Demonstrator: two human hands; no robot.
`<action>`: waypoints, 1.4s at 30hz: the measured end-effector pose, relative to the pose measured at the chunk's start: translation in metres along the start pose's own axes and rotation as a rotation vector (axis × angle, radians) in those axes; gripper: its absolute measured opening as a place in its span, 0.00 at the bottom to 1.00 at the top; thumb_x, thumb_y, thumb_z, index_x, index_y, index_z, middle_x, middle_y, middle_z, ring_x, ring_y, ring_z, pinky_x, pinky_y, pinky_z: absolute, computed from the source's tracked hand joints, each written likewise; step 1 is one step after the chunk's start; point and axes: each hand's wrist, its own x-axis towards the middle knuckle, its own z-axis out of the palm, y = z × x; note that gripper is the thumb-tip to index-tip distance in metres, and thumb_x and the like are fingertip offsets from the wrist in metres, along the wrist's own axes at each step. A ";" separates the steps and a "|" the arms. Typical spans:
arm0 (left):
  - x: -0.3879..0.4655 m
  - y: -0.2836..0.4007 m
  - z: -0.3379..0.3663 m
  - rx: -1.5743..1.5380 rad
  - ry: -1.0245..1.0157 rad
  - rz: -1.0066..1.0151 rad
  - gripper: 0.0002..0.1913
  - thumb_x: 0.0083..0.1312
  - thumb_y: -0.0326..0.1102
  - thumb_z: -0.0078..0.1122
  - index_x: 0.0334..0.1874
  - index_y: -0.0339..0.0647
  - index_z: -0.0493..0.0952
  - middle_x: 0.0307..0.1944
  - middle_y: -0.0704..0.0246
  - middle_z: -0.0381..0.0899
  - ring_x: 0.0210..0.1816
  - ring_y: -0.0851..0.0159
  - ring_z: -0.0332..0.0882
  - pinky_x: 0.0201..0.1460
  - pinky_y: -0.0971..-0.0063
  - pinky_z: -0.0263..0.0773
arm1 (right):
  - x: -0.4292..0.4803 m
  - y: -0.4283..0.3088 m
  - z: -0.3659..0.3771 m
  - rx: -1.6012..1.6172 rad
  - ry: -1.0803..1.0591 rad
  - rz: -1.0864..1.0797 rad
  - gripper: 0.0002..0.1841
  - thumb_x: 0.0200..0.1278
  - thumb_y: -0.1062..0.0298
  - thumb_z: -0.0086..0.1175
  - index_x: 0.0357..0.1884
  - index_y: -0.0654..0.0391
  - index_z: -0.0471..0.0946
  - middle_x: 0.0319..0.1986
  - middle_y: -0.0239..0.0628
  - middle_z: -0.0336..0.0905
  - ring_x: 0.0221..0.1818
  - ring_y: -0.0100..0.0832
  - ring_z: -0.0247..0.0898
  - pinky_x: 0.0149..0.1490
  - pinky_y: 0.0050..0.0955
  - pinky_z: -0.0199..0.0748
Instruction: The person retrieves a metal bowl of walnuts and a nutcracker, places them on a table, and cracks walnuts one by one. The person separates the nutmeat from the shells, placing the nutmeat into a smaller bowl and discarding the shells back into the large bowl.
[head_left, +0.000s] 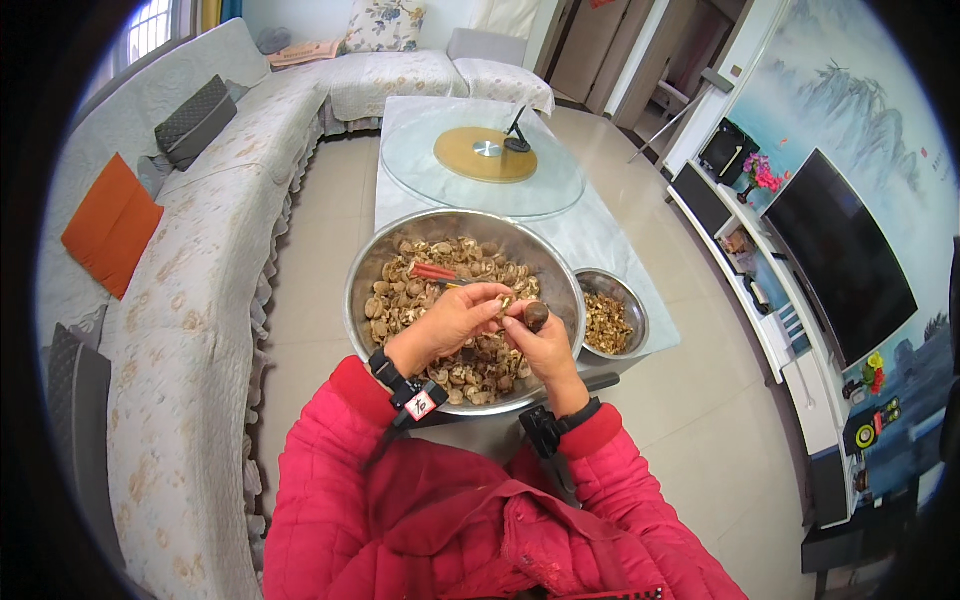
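Note:
A large stainless steel basin (352, 304) holds many walnuts and cracked walnut shells (469, 386). Above its middle, my left hand (454, 319) pinches a small piece of walnut (505, 302) between thumb and fingers. My right hand (544, 349) meets it there, gripping a tool by its rounded dark brown handle (535, 316); the tool's working end is hidden by the fingers. Behind my left hand, a tool with red handles (432, 271) lies on the walnuts. Beside the basin on the right, a smaller metal bowl (643, 319) contains walnut kernels (606, 322).
The basin and bowl stand on a marble-patterned table (615, 247). Beyond them is a round glass turntable (409, 161) with a black stand (517, 139). A dark bar (600, 381) juts out below the basin's right rim. Left runs a covered sofa (202, 247); right, a television cabinet (776, 352).

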 end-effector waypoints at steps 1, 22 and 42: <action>0.000 0.001 0.000 -0.010 0.006 -0.015 0.17 0.63 0.32 0.51 0.53 0.34 0.67 0.40 0.69 0.73 0.35 0.77 0.72 0.39 0.86 0.72 | 0.002 -0.001 -0.002 0.019 -0.016 0.018 0.07 0.58 0.75 0.51 0.38 0.60 0.70 0.22 0.28 0.68 0.20 0.17 0.61 0.25 0.15 0.58; -0.010 -0.004 0.046 0.057 0.105 -0.084 0.17 0.67 0.39 0.45 0.51 0.34 0.68 0.42 0.68 0.74 0.36 0.74 0.75 0.41 0.86 0.74 | 0.001 -0.015 -0.053 -0.254 -0.190 -0.419 0.07 0.48 0.72 0.57 0.29 0.63 0.73 0.24 0.40 0.72 0.25 0.33 0.68 0.33 0.28 0.65; -0.011 -0.017 0.027 -0.312 0.267 0.041 0.20 0.70 0.45 0.31 0.42 0.32 0.67 0.29 0.63 0.73 0.24 0.69 0.72 0.26 0.83 0.73 | 0.004 -0.049 -0.066 0.375 0.113 -0.308 0.17 0.60 0.54 0.50 0.23 0.58 0.69 0.19 0.31 0.70 0.15 0.17 0.58 0.20 0.14 0.55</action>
